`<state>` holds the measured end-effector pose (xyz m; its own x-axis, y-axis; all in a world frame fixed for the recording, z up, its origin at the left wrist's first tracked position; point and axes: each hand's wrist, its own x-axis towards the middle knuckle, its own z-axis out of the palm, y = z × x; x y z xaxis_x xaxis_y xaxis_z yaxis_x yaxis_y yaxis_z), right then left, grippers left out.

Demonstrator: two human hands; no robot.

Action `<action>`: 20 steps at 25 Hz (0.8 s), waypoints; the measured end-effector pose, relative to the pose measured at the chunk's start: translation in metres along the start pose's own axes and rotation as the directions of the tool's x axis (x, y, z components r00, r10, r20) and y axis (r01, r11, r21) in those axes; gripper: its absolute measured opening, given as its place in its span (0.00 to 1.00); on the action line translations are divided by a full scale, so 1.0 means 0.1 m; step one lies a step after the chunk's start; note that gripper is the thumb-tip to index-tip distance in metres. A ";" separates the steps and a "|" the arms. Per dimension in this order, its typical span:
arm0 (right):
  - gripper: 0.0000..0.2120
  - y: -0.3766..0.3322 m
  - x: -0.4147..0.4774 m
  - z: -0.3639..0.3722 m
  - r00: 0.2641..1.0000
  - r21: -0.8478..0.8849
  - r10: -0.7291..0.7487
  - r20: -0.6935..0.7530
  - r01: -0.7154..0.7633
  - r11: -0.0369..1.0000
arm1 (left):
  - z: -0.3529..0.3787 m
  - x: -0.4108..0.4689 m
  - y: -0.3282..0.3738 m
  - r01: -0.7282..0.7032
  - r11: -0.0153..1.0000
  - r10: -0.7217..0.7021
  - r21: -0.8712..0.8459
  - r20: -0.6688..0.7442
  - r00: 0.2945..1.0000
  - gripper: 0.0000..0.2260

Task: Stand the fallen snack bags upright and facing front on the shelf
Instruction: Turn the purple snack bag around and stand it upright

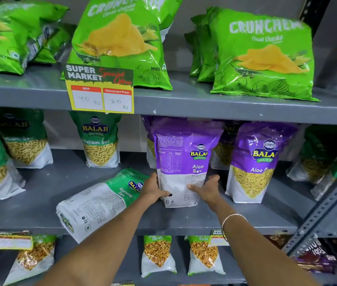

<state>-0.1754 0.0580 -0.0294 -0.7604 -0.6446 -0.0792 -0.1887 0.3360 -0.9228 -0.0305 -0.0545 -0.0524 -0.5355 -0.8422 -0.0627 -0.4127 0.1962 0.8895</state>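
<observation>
A purple Aloo Sev bag (184, 157) stands upright on the middle shelf (204, 219), its printed back panel facing me. My left hand (153, 189) grips its lower left edge and my right hand (206, 187) grips its lower right edge. Just left of it, a green Ratlami Sev bag (101, 201) lies flat on its face, back side up, its bottom end hanging over the shelf's front edge. Another purple Aloo Sev bag (256, 162) stands front-facing to the right.
Green Ratlami Sev bags (101, 141) stand at the back left of the same shelf. Large green Crunchem chip bags (264, 56) fill the shelf above, with a price tag (101, 91) on its edge. A perforated metal upright (332, 205) runs along the right.
</observation>
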 end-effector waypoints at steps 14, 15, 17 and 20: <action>0.23 -0.10 -0.04 0.09 0.930 -0.110 0.038 0.366 0.003 0.994 | -0.24 -0.08 0.09 -0.027 0.999 0.021 0.047 0.117 0.993 0.34; 0.25 -0.10 -0.03 0.07 0.913 -0.139 0.062 0.403 -0.006 0.990 | -0.22 -0.08 0.10 -0.034 0.998 0.029 0.048 0.104 0.994 0.36; 0.32 -0.09 -0.05 0.07 0.862 -0.207 0.069 0.503 0.042 0.977 | -0.17 -0.09 0.14 -0.037 0.999 0.034 0.022 0.113 0.993 0.35; 0.43 -0.09 -0.09 0.15 0.884 -0.271 0.024 0.467 0.117 0.955 | -0.12 -0.11 0.20 -0.025 1.000 0.027 -0.019 0.121 0.992 0.33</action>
<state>-0.1573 0.0505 -0.0264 -0.3867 -0.8823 -0.2682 -0.4382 0.4317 -0.7884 -0.0238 -0.0475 -0.0284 -0.6320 -0.7694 -0.0927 -0.3852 0.2080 0.8991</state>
